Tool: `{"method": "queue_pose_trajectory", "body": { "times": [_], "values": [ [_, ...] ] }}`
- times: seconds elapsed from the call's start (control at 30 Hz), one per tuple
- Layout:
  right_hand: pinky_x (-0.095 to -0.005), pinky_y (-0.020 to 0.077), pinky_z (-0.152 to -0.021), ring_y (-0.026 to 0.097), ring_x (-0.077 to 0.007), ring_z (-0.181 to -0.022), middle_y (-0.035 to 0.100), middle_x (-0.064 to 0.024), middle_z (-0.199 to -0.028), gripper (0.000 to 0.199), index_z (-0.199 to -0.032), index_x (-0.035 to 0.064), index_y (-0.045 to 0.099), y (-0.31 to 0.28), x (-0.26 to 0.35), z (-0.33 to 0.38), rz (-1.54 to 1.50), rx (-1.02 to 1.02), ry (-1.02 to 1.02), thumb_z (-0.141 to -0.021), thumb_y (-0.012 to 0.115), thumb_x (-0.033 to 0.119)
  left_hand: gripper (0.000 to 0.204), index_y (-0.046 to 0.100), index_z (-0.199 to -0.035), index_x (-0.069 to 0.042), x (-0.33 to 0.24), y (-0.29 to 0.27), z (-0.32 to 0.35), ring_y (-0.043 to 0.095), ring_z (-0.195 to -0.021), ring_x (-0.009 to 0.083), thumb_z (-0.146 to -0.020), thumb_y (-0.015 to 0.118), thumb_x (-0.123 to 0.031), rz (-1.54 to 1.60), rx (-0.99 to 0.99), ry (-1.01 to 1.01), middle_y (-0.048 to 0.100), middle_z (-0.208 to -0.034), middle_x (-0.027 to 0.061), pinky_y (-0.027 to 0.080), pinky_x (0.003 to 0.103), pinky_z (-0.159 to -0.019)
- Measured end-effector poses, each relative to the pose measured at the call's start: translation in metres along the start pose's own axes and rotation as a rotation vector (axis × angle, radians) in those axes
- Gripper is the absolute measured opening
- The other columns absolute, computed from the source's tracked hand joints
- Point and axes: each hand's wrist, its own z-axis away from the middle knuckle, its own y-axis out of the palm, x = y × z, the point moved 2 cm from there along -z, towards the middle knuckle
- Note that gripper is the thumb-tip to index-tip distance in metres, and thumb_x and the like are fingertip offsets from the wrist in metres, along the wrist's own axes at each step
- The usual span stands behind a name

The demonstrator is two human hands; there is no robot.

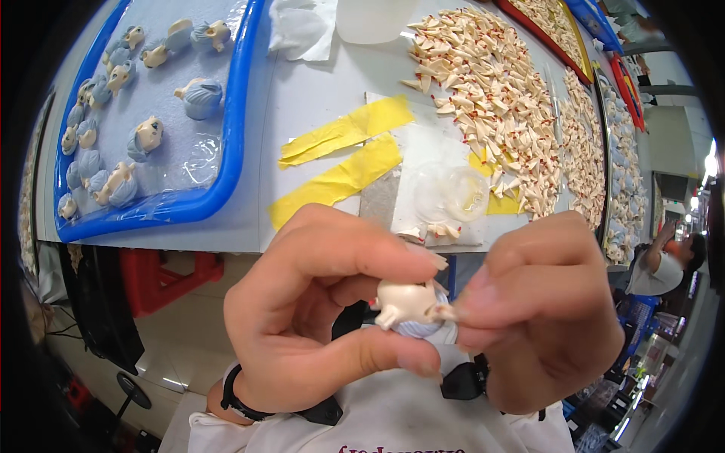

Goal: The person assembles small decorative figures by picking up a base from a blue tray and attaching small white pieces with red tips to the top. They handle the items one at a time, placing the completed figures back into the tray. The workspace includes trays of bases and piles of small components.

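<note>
- Small doll head (405, 299), blue-haired, held just off the desk's (306, 94) near edge.
- Left hand (291, 309): curved, thumb and fingers pinching the head.
- Right hand (547, 309): fingertips pinched on a small pale piece (442, 311) against the head.
- Along the near edge: blue tray (236, 128), yellow strips (340, 177), pointed cream pieces (483, 83) heaped rightward.

1. Two strips of yellow tape (347, 130) lie aslant on the white table (313, 90) — roughly side by side.
2. A crumpled white tissue (302, 29) lies just beside a translucent tub (374, 19).
3. A red stool (149, 285) stands on the tiled floor (192, 325) — lower than the tabletop.
4. At far right, a person (657, 275) in white bends one arm.
5. A bright lamp (711, 163) glows above that person.
</note>
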Motion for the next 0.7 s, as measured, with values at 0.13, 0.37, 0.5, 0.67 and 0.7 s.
{"method": "queue_pose_trajectory", "body": {
  "times": [0.13,0.37,0.5,0.67,0.7],
  "values": [
    [-0.0217,0.0373,-0.054,0.048,-0.0135,-0.062,0.053,-0.0074,-0.073,0.016,-0.078,0.006,0.059,-0.002,0.006,0.0,0.133,0.021,-0.005,-0.066,0.066,-0.001,0.049,0.054,-0.094,0.002,0.001,-0.009,0.002,0.056,-0.071,0.016,-0.062,0.08,-0.026,-0.139,0.089,0.042,0.052,-0.084,0.01,0.046,0.026,-0.065],
    [-0.0233,0.0388,-0.058,0.05,-0.0133,-0.069,0.055,-0.0087,-0.083,0.025,-0.086,0.0039,0.057,-0.014,-0.006,0.001,0.014,0.178,-0.011,-0.068,0.072,0.009,0.054,0.055,-0.094,0.001,-0.005,-0.01,0.004,0.055,-0.07,0.0157,-0.059,0.081,-0.031,-0.367,0.116,0.129,0.051,-0.081,0.0082,0.044,0.025,-0.064],
    [-0.0254,0.0423,-0.071,0.053,-0.0144,-0.083,0.053,-0.0111,-0.097,0.05,-0.106,-0.0012,0.045,-0.013,-0.003,0.006,-0.286,0.19,0.311,-0.069,0.075,0.014,0.05,0.055,-0.095,0.0,-0.01,-0.004,-0.004,0.052,-0.071,0.0181,-0.062,0.079,-0.03,-0.637,0.159,0.407,0.052,-0.082,0.0093,0.041,0.028,-0.061],
    [-0.0291,0.044,-0.08,0.055,-0.0166,-0.091,0.053,-0.013,-0.103,0.053,-0.112,-0.0039,0.043,-0.028,-0.001,0.006,-0.441,0.224,0.552,-0.069,0.073,0.007,0.041,0.062,-0.095,-0.008,-0.017,0.024,-0.003,0.053,-0.077,0.0207,-0.057,0.078,-0.014,-0.914,0.114,0.511,0.058,-0.088,0.0075,0.043,0.029,-0.064],
    [-0.0286,0.044,-0.079,0.055,-0.0162,-0.09,0.054,-0.0125,-0.1,0.048,-0.109,-0.0042,0.046,-0.04,-0.004,0.004,-0.367,0.207,0.536,-0.071,0.072,0.007,0.042,0.06,-0.094,-0.007,-0.016,0.021,-0.004,0.053,-0.079,0.0229,-0.058,0.079,-0.017,-0.886,0.072,0.533,0.057,-0.088,0.008,0.043,0.03,-0.066]
  ]
}}
